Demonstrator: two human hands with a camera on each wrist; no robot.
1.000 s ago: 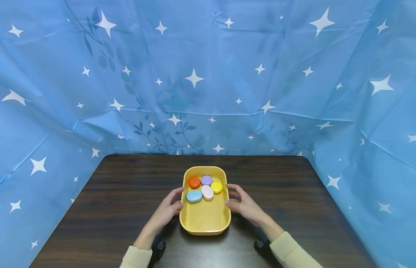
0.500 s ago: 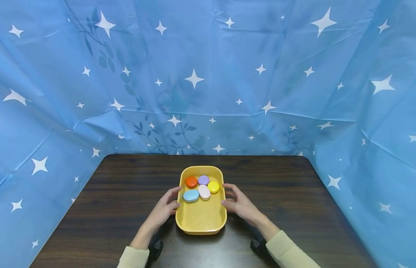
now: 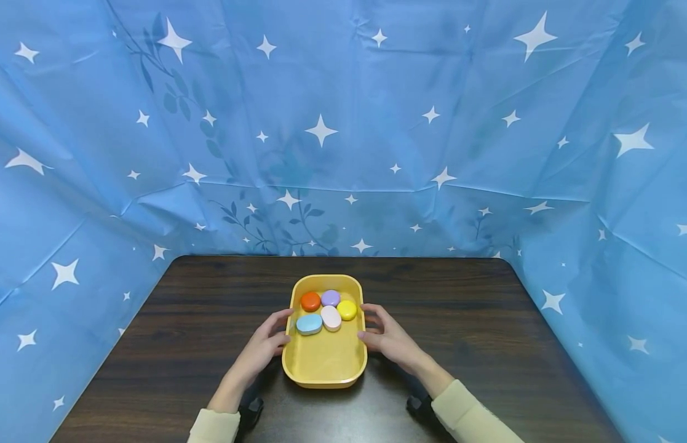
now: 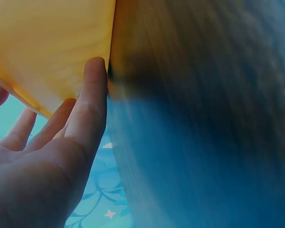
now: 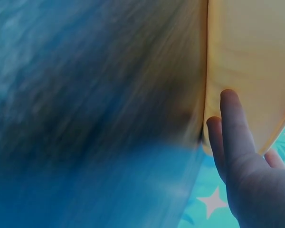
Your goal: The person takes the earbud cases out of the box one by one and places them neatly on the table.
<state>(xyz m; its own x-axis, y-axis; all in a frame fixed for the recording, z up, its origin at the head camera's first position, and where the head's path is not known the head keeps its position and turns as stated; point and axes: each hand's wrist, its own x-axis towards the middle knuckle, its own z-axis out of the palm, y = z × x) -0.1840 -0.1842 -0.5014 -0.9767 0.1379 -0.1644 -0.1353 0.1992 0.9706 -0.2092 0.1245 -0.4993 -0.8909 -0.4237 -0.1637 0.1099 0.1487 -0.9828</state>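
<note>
In the head view, a yellow rectangular tray (image 3: 325,363) with rounded corners stands between both hands. My left hand (image 3: 257,347) rests against its left side and my right hand (image 3: 392,338) against its right side. Fairly straight fingers (image 4: 88,107) press the outer wall in the left wrist view. The right wrist view has similar extended fingers (image 5: 236,126) on the opposite wall. Inside lie smooth rounded pieces: a red one (image 3: 310,301), a purple one (image 3: 331,298), a yellow one (image 3: 347,310), a pale pink oval (image 3: 331,319) and a light blue oval (image 3: 309,324).
A dark wood-grain table (image 3: 454,320) lies under the tray. Blue cloth (image 3: 343,135) with white stars rises behind it and along both sides. Black wrist gear (image 3: 417,406) shows by the right sleeve (image 3: 470,412).
Both hands and the tray have shifted steadily left across the table together. The pieces keep their arrangement inside the tray.
</note>
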